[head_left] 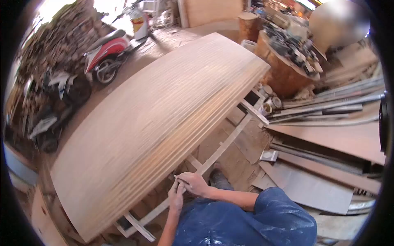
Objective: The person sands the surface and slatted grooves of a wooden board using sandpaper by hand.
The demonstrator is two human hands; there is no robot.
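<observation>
Wood panel [156,110] filled most of the view, pale and curved on its far side, with ridges [197,128] running lengthwise and a rough frame [223,145] showing beneath its near edge. The left hand [176,197] and right hand [193,183] were close together, with fingers bent and bunched narrow, nothing spread wide. Might've been something tiny pinched in there, but the fingers covered too much, so I couldn't tell if they held anything.

Far as I could judge, the trick with that fingertip fiddling was a light touch: elbows loose, both hands steadying each other, knuckles kept off those ridges so nothing snagged.

As for position, the panel lay just past the fingertips, on the side away from the blue clothing [234,223]. Its near edge was right beside them, though whether any finger actually touched wood, couldn't say.
</observation>
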